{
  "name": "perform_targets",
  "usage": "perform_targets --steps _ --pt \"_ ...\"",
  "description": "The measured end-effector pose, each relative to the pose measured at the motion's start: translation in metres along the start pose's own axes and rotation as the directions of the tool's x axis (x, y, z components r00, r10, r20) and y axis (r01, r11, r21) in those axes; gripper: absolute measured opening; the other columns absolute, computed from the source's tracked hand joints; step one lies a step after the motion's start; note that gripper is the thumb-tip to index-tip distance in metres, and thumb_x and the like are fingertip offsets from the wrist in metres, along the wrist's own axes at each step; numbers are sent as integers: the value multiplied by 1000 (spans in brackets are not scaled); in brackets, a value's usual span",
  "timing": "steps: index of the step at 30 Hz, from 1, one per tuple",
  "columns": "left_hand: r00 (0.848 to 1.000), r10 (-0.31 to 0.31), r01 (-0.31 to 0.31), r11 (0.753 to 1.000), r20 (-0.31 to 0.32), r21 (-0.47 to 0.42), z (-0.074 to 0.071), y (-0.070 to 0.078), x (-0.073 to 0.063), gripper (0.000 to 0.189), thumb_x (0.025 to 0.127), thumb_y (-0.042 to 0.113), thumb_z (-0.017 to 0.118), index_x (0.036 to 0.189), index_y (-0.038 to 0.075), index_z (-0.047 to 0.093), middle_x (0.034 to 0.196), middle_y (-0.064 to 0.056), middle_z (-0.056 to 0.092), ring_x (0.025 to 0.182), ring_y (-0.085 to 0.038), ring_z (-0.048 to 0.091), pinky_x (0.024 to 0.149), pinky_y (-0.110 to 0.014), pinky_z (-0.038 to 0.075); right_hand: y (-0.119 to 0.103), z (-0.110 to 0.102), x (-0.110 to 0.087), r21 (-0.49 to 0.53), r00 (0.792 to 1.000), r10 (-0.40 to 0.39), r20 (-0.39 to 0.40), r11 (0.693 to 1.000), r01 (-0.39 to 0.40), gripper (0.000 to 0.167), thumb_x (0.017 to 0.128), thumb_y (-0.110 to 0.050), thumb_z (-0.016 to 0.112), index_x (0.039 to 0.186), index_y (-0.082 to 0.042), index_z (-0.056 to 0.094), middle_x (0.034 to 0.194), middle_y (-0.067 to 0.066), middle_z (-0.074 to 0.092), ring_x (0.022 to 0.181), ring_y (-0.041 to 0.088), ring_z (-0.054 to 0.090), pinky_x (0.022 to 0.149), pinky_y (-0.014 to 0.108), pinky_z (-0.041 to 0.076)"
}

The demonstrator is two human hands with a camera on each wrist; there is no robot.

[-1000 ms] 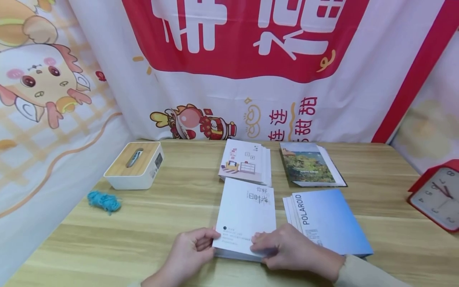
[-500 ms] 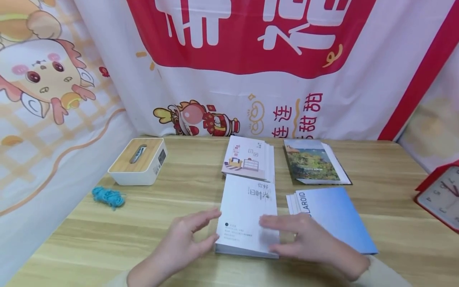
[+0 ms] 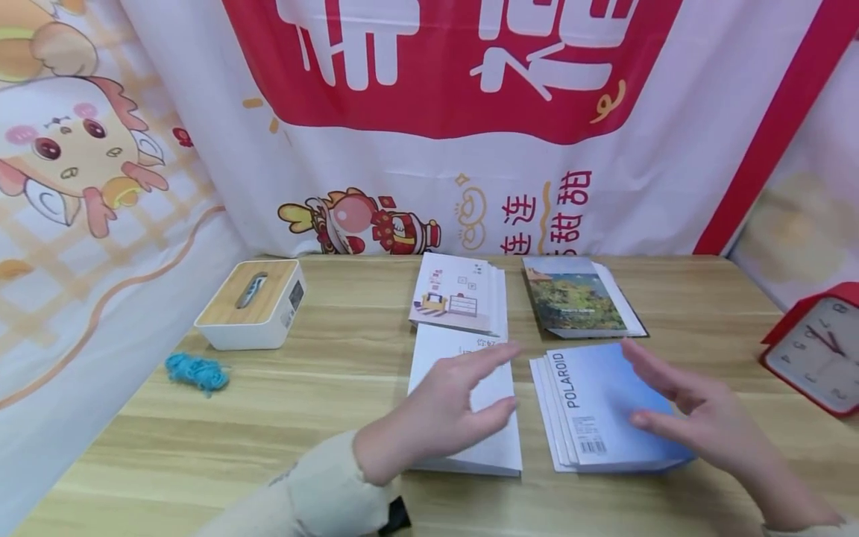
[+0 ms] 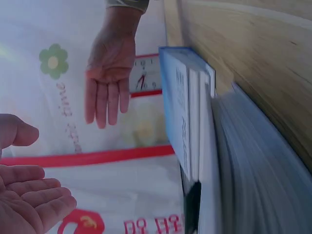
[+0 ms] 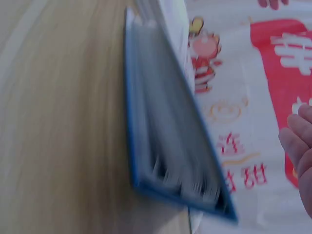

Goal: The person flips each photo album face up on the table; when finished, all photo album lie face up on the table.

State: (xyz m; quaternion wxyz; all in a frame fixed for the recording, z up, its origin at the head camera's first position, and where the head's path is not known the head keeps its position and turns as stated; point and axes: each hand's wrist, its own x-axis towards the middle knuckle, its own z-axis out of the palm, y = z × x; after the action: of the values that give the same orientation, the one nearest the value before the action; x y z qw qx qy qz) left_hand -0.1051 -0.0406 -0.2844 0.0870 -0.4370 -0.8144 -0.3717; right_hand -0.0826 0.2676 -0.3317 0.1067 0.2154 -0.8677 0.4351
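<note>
A white photo album [image 3: 432,365] lies below my left hand [image 3: 446,406], which hovers over it with fingers extended and holds nothing. To its right is a blue album marked POLAROID [image 3: 590,395]. My right hand [image 3: 705,425] hangs above the blue album's right side, fingers straight and apart from it. In the left wrist view both palms face each other beside the upright-looking page edges of the blue album [image 4: 178,102]. The right wrist view shows the blue album's cover and page edges [image 5: 165,117], blurred, with my right hand's fingers [image 5: 300,141] away from them.
Behind these lie an album with a drawn room [image 3: 450,294] and one with a landscape cover [image 3: 577,298]. A wood-topped tissue box [image 3: 248,306] and blue yarn [image 3: 197,373] sit at left. A red clock [image 3: 819,347] stands at right.
My hands let go of the white album's near edges and lifted. Both then moved right, the left over the white album, the right over the blue album. The albums stay in place.
</note>
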Motion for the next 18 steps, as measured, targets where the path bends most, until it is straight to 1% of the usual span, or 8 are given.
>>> perform_targets --steps 3,6,7,10,13,15,17,18 --pt "994 3 -3 1000 110 1 12 6 15 52 87 20 62 135 6 46 137 -7 49 127 -14 44 105 -23 34 15 -11 -10 27 997 73 26 997 -74 75 79 3 68 144 -9 32 138 -26 38 117 -14 41 87 1 35" --pt "977 -3 0 1000 212 11 25 12 30 53 90 25 57 138 9 43 141 -4 44 130 -9 39 106 -20 30 32 -20 -19 82 994 92 53 992 -96 79 81 8 63 147 -7 22 142 -25 32 119 -16 37 87 1 36" --pt "971 -10 6 1000 237 18 29 13 34 53 91 27 56 139 10 41 142 -2 43 130 -7 38 106 -18 29 38 -22 -22 95 995 86 58 991 -91 81 81 10 62 147 -6 19 143 -24 30 121 -16 36 88 2 36" --pt "961 -30 28 1000 276 10 43 16 46 52 92 29 54 140 13 41 144 1 41 130 -3 36 105 -15 27 54 -29 -28 126 991 89 98 987 -101 85 81 12 60 149 -11 13 144 -25 26 122 -18 32 88 2 36" --pt "956 -57 61 998 289 -6 58 18 56 51 92 31 54 140 15 41 143 4 41 129 -1 36 104 -12 27 69 -35 -36 202 984 65 164 974 -98 87 80 16 57 149 -10 10 144 -26 26 124 -16 31 89 3 36" --pt "953 -69 74 997 296 -4 69 19 62 51 92 32 53 139 17 42 142 5 42 129 0 36 103 -11 26 77 -38 -41 266 975 50 215 958 -108 87 80 18 56 148 -7 8 144 -27 25 125 -15 31 90 4 36" --pt "949 -78 78 997 306 12 80 20 68 52 92 35 53 139 18 42 142 7 43 128 2 36 103 -10 26 83 -40 -46 306 960 70 270 939 -154 85 81 16 55 148 -3 6 143 -29 26 123 -15 33 91 5 36" --pt "947 -82 79 997 311 23 85 20 71 52 91 36 53 139 19 42 141 9 43 128 2 35 102 -9 25 85 -40 -47 310 952 89 295 933 -183 84 82 14 56 148 -3 6 142 -31 26 123 -15 33 90 5 36"
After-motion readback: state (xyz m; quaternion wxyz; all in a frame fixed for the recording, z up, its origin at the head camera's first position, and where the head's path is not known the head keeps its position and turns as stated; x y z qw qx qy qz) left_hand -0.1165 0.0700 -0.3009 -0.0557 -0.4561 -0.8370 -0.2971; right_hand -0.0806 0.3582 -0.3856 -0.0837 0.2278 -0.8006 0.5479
